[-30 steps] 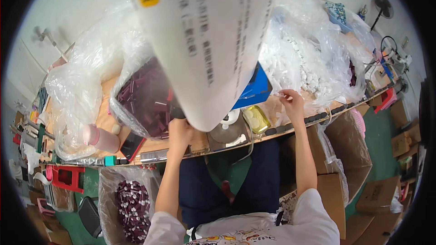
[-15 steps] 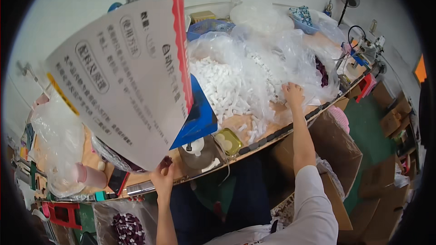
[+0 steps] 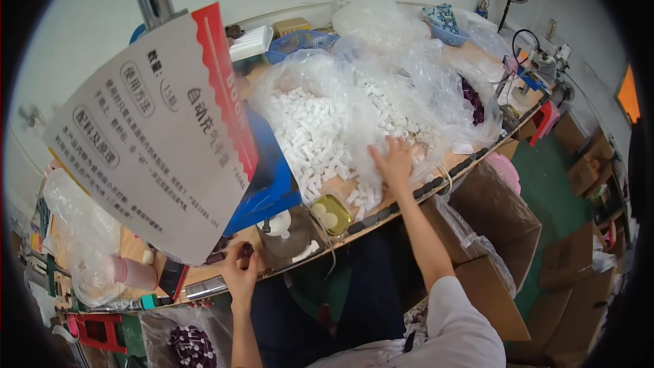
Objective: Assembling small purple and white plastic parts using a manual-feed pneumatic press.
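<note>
Reaching further down than half a second ago, the right hand (image 3: pixel 394 163) lies spread open on one clear bag of white tubes (image 3: pixel 327 129) at centre frame, while the left hand (image 3: pixel 238 274) pinches one small dark piece (image 3: pixel 246 252) at the worktop (image 3: pixel 204 274) edge, lower left.

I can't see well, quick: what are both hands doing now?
Left hand: closed on a small dark piece at the table edge.
Right hand: open, fingers spread on the pile of white plastic pieces.
</note>
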Tool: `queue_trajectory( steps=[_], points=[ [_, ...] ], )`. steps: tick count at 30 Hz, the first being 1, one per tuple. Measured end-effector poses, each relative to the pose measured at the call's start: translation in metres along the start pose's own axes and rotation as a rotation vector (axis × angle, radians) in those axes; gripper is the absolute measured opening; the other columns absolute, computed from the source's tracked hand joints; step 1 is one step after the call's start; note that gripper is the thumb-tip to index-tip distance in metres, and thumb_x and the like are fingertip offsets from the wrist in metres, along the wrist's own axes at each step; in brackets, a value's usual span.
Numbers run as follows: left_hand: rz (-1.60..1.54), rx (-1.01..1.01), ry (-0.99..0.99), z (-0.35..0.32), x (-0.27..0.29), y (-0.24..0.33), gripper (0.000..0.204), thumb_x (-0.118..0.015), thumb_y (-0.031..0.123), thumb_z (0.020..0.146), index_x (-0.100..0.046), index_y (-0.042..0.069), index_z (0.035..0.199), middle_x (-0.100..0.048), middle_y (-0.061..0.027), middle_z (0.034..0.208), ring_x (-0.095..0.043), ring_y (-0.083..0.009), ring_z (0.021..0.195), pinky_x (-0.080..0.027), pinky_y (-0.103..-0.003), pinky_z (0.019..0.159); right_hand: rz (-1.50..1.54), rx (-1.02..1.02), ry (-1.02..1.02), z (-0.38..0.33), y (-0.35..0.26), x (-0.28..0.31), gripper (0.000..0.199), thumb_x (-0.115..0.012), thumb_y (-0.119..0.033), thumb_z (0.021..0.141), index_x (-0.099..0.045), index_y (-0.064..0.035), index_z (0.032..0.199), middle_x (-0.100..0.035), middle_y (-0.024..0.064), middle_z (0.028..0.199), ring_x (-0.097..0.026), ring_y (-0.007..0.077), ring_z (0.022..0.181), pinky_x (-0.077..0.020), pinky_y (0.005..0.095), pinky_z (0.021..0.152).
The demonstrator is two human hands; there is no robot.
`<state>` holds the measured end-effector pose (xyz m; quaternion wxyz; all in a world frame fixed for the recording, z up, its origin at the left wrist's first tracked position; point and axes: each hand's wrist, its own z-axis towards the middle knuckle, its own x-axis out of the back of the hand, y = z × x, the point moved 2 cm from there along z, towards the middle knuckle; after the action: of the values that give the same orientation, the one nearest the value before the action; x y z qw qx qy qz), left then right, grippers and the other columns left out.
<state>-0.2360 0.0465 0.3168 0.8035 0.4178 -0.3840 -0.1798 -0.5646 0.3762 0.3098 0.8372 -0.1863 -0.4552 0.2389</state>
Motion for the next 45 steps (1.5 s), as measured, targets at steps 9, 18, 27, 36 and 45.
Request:
queue_trajectory(
  steps=[9,18,27,36,45],
  points=[
    [0.209,-0.105,-0.021,0.001,-0.007,0.017,0.026,-0.074,0.008,0.085,-0.067,-0.002,0.109,-0.071,-0.0163,0.098,-0.070,-0.0305,0.085,-0.054,-0.038,0.077,-0.161,-0.006,-0.166,0.045,-0.057,-0.034,0.062,-0.058,-0.052,0.092,-0.052,-0.0129,0.141,-0.043,0.0210,0.152,-0.034,0.0459,0.143,-0.0345,0.0719,0.101],
    [0.232,-0.123,-0.032,-0.004,-0.003,0.006,0.025,-0.073,0.006,0.083,-0.068,0.000,0.107,-0.069,-0.0171,0.096,-0.068,-0.0323,0.083,-0.053,-0.040,0.074,-0.240,0.181,-0.316,0.037,-0.033,-0.039,0.044,-0.058,-0.042,0.095,-0.058,-0.0119,0.128,-0.049,0.0175,0.140,-0.045,0.0428,0.127,-0.0408,0.0618,0.100],
    [0.206,-0.114,-0.064,-0.003,-0.004,0.016,0.026,-0.074,0.004,0.080,-0.069,0.001,0.106,-0.070,-0.0160,0.094,-0.068,-0.0326,0.085,-0.053,-0.040,0.077,-0.082,0.413,-0.200,-0.027,0.012,0.014,0.037,-0.061,-0.028,0.096,-0.057,-0.0114,0.128,-0.047,0.0143,0.145,-0.041,0.0415,0.132,-0.0299,0.0628,0.109],
    [0.214,-0.174,-0.079,-0.007,-0.003,0.018,0.028,-0.076,0.005,0.079,-0.069,0.002,0.106,-0.069,-0.0155,0.092,-0.068,-0.0303,0.077,-0.053,-0.039,0.071,-0.079,0.660,-0.511,-0.021,-0.060,0.001,0.034,-0.068,-0.012,0.081,-0.065,-0.0096,0.115,-0.058,0.0145,0.131,-0.046,0.0351,0.133,-0.0302,0.0562,0.115],
    [0.235,-0.171,-0.073,-0.004,-0.004,0.015,0.027,-0.076,0.004,0.078,-0.069,0.002,0.104,-0.068,-0.0154,0.088,-0.068,-0.0311,0.077,-0.053,-0.039,0.070,0.515,0.681,-0.297,0.029,-0.104,-0.030,0.034,-0.066,-0.007,0.081,-0.066,-0.0079,0.114,-0.062,0.0125,0.127,-0.055,0.0334,0.121,-0.0387,0.0473,0.109]
  ],
)
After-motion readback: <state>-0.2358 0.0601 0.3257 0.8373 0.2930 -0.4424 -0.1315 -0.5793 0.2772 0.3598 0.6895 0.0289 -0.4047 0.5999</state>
